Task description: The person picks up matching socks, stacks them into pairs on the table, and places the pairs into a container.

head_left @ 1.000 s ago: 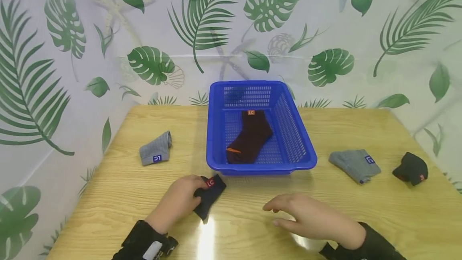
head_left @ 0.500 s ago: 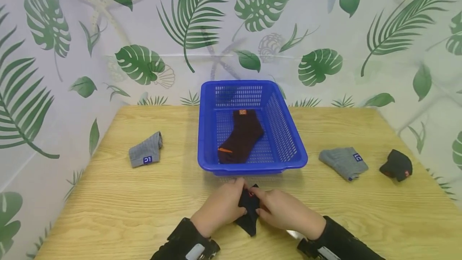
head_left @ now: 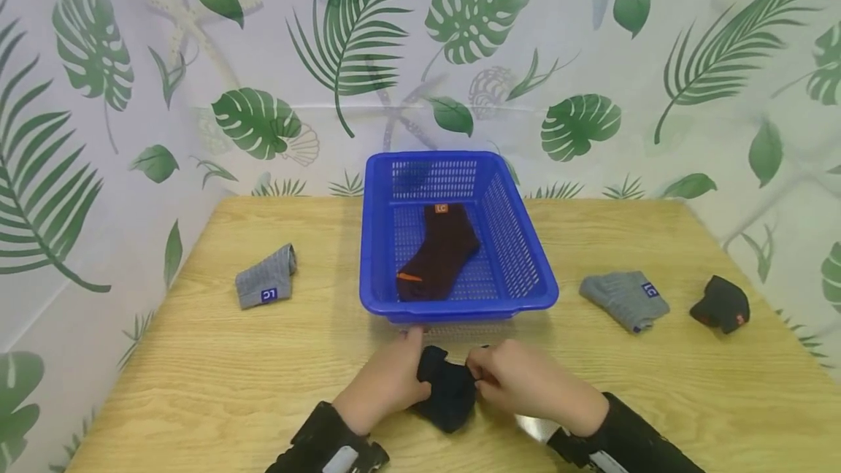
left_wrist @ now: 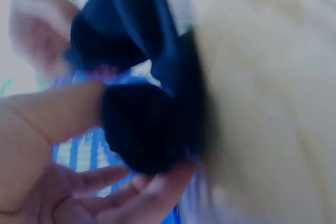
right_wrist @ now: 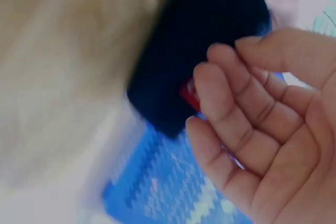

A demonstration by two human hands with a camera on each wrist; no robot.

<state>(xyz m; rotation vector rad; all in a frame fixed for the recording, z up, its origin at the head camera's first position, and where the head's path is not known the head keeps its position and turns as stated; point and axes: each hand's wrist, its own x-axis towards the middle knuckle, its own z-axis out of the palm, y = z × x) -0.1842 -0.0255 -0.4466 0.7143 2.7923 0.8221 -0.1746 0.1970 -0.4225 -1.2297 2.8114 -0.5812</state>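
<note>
Currently I log one dark sock (head_left: 442,252) in the blue basket (head_left: 525,290), both hands (head_left: 384,385) (head_left: 532,385) clamped on a black sock (head_left: 447,393) at the table (head_left: 197,371) front, three socks unsorted.
</note>
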